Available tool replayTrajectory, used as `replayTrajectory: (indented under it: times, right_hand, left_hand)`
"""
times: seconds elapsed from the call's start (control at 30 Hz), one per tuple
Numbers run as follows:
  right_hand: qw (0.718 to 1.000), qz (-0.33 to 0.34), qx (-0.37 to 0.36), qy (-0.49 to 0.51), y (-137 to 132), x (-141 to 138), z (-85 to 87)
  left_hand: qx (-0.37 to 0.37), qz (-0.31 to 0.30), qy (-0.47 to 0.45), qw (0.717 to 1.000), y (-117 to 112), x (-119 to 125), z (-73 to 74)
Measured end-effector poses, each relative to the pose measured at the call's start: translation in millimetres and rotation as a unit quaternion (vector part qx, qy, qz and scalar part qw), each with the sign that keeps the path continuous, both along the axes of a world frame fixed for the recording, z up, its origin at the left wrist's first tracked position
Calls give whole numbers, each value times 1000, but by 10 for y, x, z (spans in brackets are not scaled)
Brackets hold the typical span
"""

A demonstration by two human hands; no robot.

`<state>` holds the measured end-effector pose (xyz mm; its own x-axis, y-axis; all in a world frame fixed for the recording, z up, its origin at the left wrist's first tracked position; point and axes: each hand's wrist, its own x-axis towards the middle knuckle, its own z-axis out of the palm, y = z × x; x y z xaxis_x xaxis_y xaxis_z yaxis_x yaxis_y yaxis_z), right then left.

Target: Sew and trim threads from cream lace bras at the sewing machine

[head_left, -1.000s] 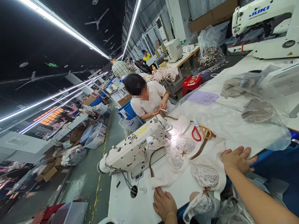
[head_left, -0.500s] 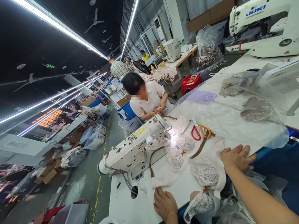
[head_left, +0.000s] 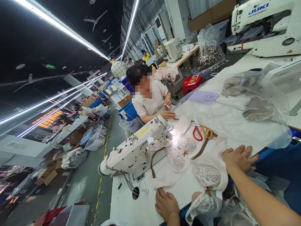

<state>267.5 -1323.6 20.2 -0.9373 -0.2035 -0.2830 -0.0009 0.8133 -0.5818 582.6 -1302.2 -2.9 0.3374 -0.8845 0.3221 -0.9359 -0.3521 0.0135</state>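
Observation:
My left hand (head_left: 167,204) lies flat on the white table at the bottom, fingertips touching the edge of a pale pink bra (head_left: 175,160) with white lace cups and brown straps. Farther right, my right hand (head_left: 240,158) rests with fingers spread, its thumb side against the edge of another lace-cupped bra (head_left: 209,174). Neither hand grips anything. The bras run in a row toward the lit needle area of a white sewing machine (head_left: 138,147). On the fabric lie scissors (head_left: 198,129) with one red and one orange handle.
A co-worker (head_left: 150,97) sits across the table behind the machine. A clear plastic bag (head_left: 225,106) with grey pieces covers the table's right part. More lace bras (head_left: 231,208) hang over the near edge. Another sewing machine (head_left: 270,29) stands upper right.
The co-worker has raised their head and moved a hand onto the table beside the machine head. My hands and the bras stay practically in place.

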Motion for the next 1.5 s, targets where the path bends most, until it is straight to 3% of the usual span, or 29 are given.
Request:
replayTrajectory:
  times: [0.97, 1.5]
  right_hand:
    - [1000, 19, 21, -3, 56, 30, 158]
    - [999, -5, 45, -4, 3, 27, 115]
  left_hand:
    - [16, 2, 14, 1000, 58, -23, -48]
    - [1, -6, -23, 1000, 59, -17, -79]
